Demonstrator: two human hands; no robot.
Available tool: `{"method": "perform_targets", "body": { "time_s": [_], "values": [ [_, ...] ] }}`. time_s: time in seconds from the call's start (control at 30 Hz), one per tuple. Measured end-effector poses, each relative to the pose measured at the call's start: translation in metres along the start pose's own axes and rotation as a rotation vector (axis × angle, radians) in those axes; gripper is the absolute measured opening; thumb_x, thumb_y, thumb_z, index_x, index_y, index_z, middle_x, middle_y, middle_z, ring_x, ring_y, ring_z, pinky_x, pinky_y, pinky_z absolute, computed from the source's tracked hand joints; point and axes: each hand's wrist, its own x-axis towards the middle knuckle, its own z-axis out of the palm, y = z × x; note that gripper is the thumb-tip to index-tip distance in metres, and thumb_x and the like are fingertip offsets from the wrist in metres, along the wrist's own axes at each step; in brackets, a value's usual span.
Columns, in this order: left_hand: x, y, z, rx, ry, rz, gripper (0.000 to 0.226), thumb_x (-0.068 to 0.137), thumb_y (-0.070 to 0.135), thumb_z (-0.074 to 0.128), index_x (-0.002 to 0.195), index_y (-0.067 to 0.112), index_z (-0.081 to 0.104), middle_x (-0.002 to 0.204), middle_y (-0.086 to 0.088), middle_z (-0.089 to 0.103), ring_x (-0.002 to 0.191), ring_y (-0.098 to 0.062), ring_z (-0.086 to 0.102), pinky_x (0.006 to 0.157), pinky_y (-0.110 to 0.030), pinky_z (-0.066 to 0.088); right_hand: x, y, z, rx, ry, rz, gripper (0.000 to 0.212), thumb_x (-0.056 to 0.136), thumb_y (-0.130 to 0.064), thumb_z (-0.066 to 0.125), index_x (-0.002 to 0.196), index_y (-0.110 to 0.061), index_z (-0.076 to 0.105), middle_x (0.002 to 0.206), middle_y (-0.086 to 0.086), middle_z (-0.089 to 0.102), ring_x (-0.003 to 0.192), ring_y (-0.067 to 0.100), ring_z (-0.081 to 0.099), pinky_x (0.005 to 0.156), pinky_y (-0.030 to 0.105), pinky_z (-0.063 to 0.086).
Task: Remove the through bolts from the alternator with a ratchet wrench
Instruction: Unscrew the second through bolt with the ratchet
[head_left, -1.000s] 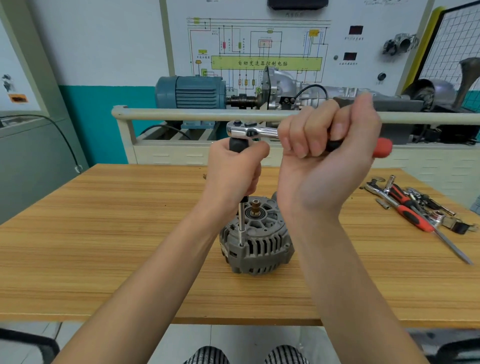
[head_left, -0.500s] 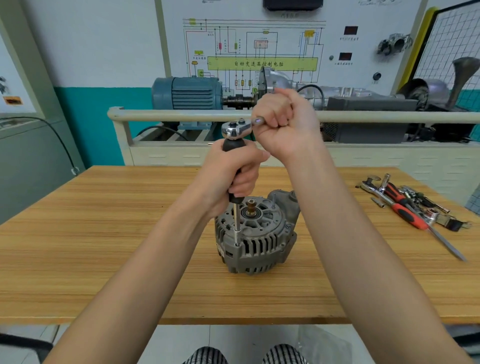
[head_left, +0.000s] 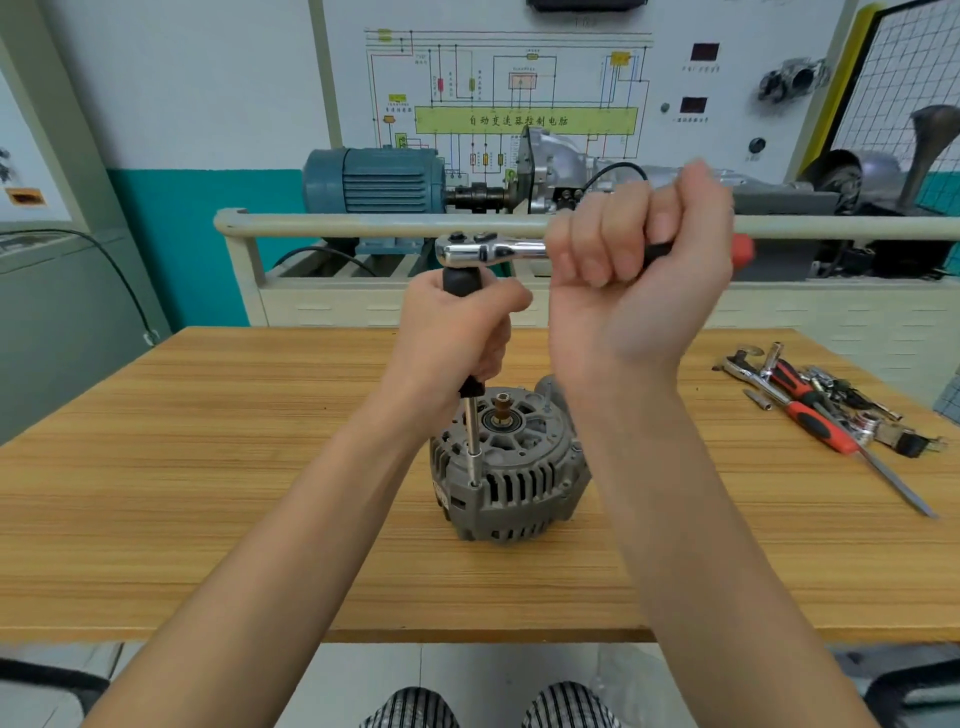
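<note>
Right hand (head_left: 636, 291) gripping ratchet wrench (head_left: 493, 250), left hand (head_left: 457, 332) gripping extension

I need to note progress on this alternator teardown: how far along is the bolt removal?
Done: no removed bolt shows on the table. In hand: the left hand steadies the extension, its socket seated on the alternator rim; the right hand grips the ratchet wrench. Left: this bolt and any others.

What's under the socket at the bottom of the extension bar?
The socket sits on the rim of the grey finned alternator, at a bolt hole. The bolt head itself is covered by the socket, so it cannot be seen.
</note>
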Motion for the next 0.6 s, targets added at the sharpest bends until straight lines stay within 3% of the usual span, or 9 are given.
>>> {"method": "perform_targets", "body": {
  "time_s": [0.17, 0.3, 0.43, 0.6],
  "values": [
    [0.004, 0.002, -0.008, -0.103, -0.169, -0.002, 0.037, 0.074, 0.004, 0.061, 0.045, 0.019, 0.043, 0.041, 0.001, 0.038, 0.034, -0.016, 0.035, 0.042, -0.019, 0.031, 0.047, 0.012, -0.017, 0.269, 0.138, 0.515, 0.061, 0.098, -0.017, 0.029, 0.038, -0.014, 0.033, 0.033, -0.005, 0.019, 0.027, 0.010, 0.017, 0.034, 0.020, 0.018],
    [0.006, 0.002, -0.004, -0.102, -0.206, -0.083, 0.046, 0.077, 0.005, 0.061, 0.042, 0.023, 0.037, 0.037, 0.006, 0.025, 0.028, -0.008, 0.019, 0.035, -0.014, 0.019, 0.062, 0.027, -0.032, 0.482, 0.178, 0.730, 0.069, 0.101, -0.023, 0.026, 0.033, -0.010, 0.031, 0.036, -0.005, 0.012, 0.037, 0.007, 0.007, 0.033, 0.020, 0.015],
    [0.004, 0.000, 0.000, -0.078, -0.048, -0.043, 0.050, 0.082, -0.002, 0.056, 0.044, 0.023, 0.035, 0.038, 0.006, 0.024, 0.030, -0.008, 0.016, 0.037, -0.012, 0.017, 0.052, 0.018, -0.026, 0.416, 0.180, 0.573, 0.060, 0.098, -0.017, 0.030, 0.038, -0.014, 0.032, 0.031, -0.003, 0.021, 0.026, 0.011, 0.017, 0.031, 0.020, 0.018],
    [0.002, -0.002, 0.007, -0.010, 0.165, 0.038, 0.047, 0.083, -0.008, 0.053, 0.049, 0.019, 0.034, 0.038, 0.007, 0.027, 0.031, -0.010, 0.019, 0.039, -0.013, 0.019, 0.003, 0.006, -0.001, 0.077, 0.060, 0.088, 0.046, 0.099, -0.013, 0.030, 0.053, -0.017, 0.029, 0.038, -0.004, 0.024, 0.035, 0.011, 0.020, 0.041, 0.024, 0.021]
  ]
}}
